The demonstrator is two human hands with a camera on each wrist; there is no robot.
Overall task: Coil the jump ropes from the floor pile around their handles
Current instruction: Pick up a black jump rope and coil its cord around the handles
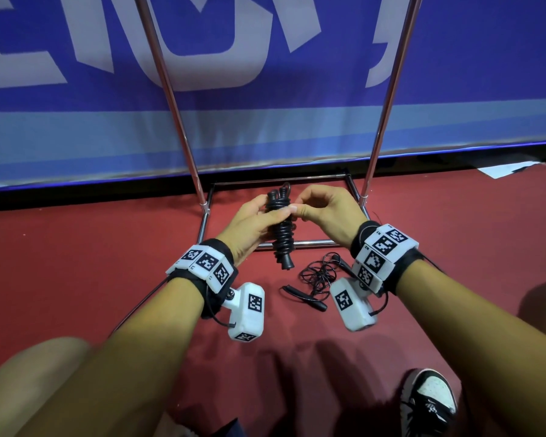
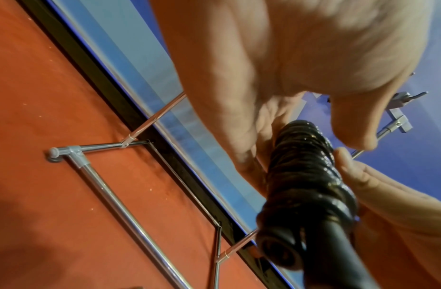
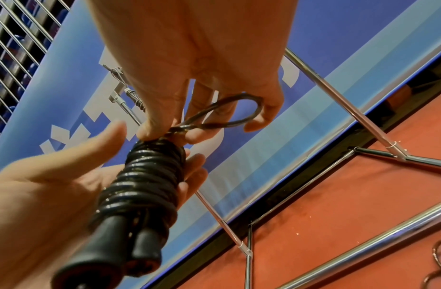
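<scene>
Coiled jump rope [image 1: 280, 230]: left grip [image 1: 255, 223] wrapped round it; right grip [image 1: 325, 209] pinching its end loop [image 3: 224, 115]. Loose rope [image 1: 319, 275] on floor, 5 o'clock.

Looks like an indoor sports hall: red court floor [image 1: 108, 263], a long blue banner [image 1: 297, 127] with big white letters along the edge, a chrome tube stand [image 1: 183, 146] on the floor, loose jump ropes [image 1: 319, 275] beside it, metal railing [image 3: 14, 48] behind the banner.
</scene>
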